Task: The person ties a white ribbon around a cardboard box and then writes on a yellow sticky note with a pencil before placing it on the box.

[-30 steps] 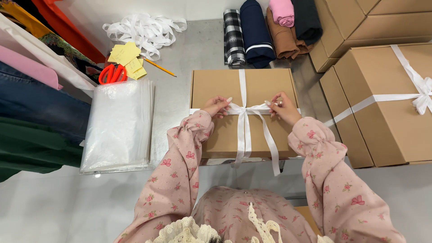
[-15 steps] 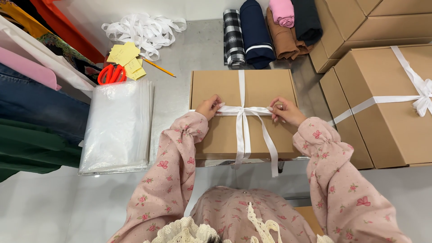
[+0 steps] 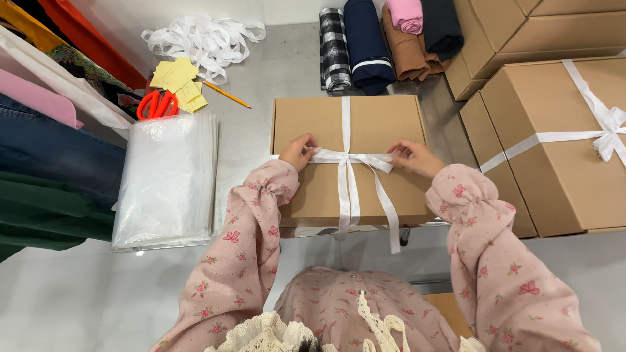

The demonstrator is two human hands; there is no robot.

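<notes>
**Both hands pinching the bow on a flat brown box**

A flat cardboard box (image 3: 365,163) is lying in the middle of the grey worktop (image 3: 261,85), right in front of the person. A white ribbon (image 3: 347,169) is crossing its lid, knotted at the centre, with two tails hanging down over the near edge. The left hand (image 3: 298,151) is gripping the left loop of the bow, fingers closed on it near the box's left edge. The right hand (image 3: 413,156) is pinching the right loop the same way, fingers closed on the ribbon. Both sleeves are pink with a small flower print.

To the left, a stack of clear plastic bags (image 3: 166,182) is sitting beside the box, with orange-handled scissors (image 3: 156,104), yellow paper notes (image 3: 177,77) and a pencil (image 3: 226,94) beyond it. A heap of loose white ribbon (image 3: 202,39) is lying further back. Rolled fabrics (image 3: 385,39) are lined up behind the box, and on the right a larger box tied with ribbon (image 3: 561,143) is standing near.
</notes>
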